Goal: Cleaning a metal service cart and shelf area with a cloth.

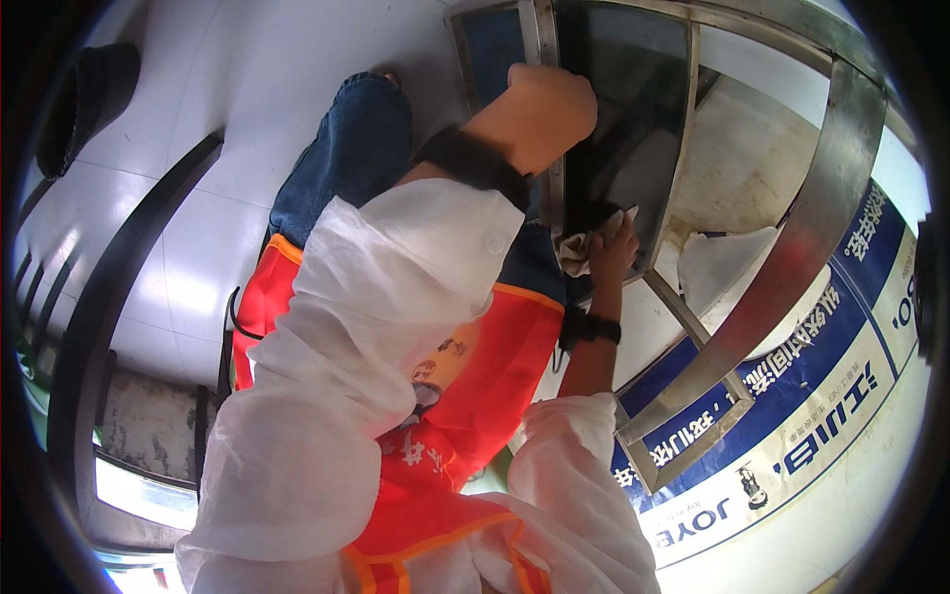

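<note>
My right hand [614, 249] grips a crumpled pale cloth [576, 255], held against a dark glossy panel [631, 89] set in a metal frame. My left hand [560, 104] is bent at the wrist over the metal bar [540, 33] along that panel's side. Its fingers are hidden behind the back of the hand, so their grip does not show. A black band [475, 165] circles the left forearm near the wrist, and another black band [591, 329] is on the right wrist.
A curved metal rail [809, 237] runs along the right, before a blue-and-white printed sheet [787, 386] bearing writing. Behind the frame lies a stained pale surface [749, 141]. To the left, a dark curved bar [126, 245] rises above pale floor tiles [185, 260]. My red apron [482, 371] covers my lap.
</note>
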A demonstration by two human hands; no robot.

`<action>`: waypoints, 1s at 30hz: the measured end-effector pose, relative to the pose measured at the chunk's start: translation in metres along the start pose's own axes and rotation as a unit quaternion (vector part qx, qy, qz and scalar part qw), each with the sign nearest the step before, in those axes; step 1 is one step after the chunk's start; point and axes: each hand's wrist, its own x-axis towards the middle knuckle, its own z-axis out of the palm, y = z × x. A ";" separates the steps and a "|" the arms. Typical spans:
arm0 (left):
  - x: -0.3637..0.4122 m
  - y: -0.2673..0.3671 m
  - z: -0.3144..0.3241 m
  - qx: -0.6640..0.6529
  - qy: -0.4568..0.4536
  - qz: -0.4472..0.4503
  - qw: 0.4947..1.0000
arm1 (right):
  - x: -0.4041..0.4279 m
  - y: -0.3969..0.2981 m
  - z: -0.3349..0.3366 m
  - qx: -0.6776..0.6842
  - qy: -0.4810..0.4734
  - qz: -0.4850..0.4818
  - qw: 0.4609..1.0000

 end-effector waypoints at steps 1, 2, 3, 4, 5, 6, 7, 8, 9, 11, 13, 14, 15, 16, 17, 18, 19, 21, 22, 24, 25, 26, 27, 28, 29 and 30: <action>0.001 0.008 -0.002 0.037 -0.018 0.014 0.999 | -0.008 0.034 0.010 0.007 0.043 0.016 0.999; 0.000 -0.001 0.000 0.039 -0.020 -0.001 0.999 | -0.017 0.031 0.020 0.014 0.032 0.007 0.999; 0.001 -0.002 0.002 0.039 -0.005 -0.005 0.999 | -0.028 0.031 0.023 0.103 0.000 0.070 0.992; 0.003 -0.003 0.003 0.040 0.009 -0.008 0.999 | -0.033 0.031 0.025 0.192 -0.031 0.133 0.972; 0.007 -0.003 0.002 0.040 0.009 -0.008 0.999 | -0.033 0.031 0.026 0.191 -0.031 0.133 0.972; 0.009 -0.006 -0.004 0.029 -0.027 -0.031 0.999 | -0.032 0.025 0.028 0.178 -0.024 0.105 0.978; 0.010 -0.009 -0.008 0.017 -0.063 -0.054 0.996 | -0.031 0.019 0.030 0.165 -0.017 0.077 0.983; 0.007 -0.011 -0.010 0.020 -0.062 -0.059 0.996 | -0.025 0.012 0.032 0.169 -0.020 0.074 0.983; 0.005 -0.012 -0.011 0.011 -0.045 -0.077 0.996 | -0.013 -0.001 0.030 0.171 -0.006 0.009 0.985; 0.011 0.003 -0.002 -0.002 -0.035 -0.068 0.997 | 0.011 -0.015 0.011 0.148 0.028 -0.079 0.985; 0.001 -0.001 -0.003 0.061 0.005 -0.024 0.998 | 0.031 -0.072 -0.012 0.167 0.006 -0.131 0.977; -0.002 -0.006 -0.003 0.065 0.004 -0.031 0.997 | 0.037 -0.105 -0.023 0.190 -0.023 -0.145 0.971; -0.002 -0.009 -0.001 0.061 0.017 -0.007 0.998 | 0.043 -0.128 -0.027 0.156 -0.019 -0.224 0.962; 0.004 -0.010 0.005 0.057 0.028 0.023 0.998 | 0.048 -0.139 -0.029 0.116 -0.011 -0.297 0.948; 0.007 -0.014 0.008 0.060 0.029 0.024 0.997 | 0.046 -0.152 -0.033 0.119 -0.008 -0.296 0.948; 0.006 -0.017 0.011 0.036 0.053 0.041 0.997 | 0.040 -0.162 -0.038 0.070 -0.012 -0.290 0.954; 0.006 -0.020 0.013 0.012 0.077 0.058 0.995 | 0.036 -0.165 -0.042 0.020 -0.016 -0.282 0.959; 0.001 -0.022 0.013 0.000 0.088 0.065 0.994 | 0.031 -0.146 -0.050 0.010 -0.064 -0.228 0.971; -0.002 -0.022 0.009 -0.013 0.101 0.061 0.993 | 0.027 -0.135 -0.051 0.005 -0.117 -0.181 0.977; 0.002 -0.016 0.000 -0.013 0.065 0.023 0.998 | 0.010 -0.093 -0.042 -0.003 -0.106 -0.174 0.979; 0.003 -0.012 -0.002 -0.015 0.028 -0.017 0.999 | -0.001 -0.073 -0.036 -0.011 -0.097 -0.169 0.981; 0.006 -0.010 0.004 -0.016 0.027 -0.010 0.999 | -0.010 -0.055 -0.027 -0.015 -0.094 -0.164 0.982; 0.005 -0.009 0.009 -0.007 0.078 -0.014 0.997 | -0.019 -0.048 -0.023 0.033 -0.086 -0.169 0.981; 0.005 -0.009 0.013 0.002 0.129 -0.019 0.991 | -0.025 -0.042 -0.020 0.082 -0.078 -0.175 0.978; 0.008 -0.011 0.013 0.000 0.129 -0.015 0.991 | -0.022 -0.039 -0.015 0.080 -0.076 -0.173 0.979; 0.015 -0.005 0.014 -0.012 0.100 -0.014 0.995 | -0.016 -0.044 -0.022 0.064 -0.091 -0.192 0.975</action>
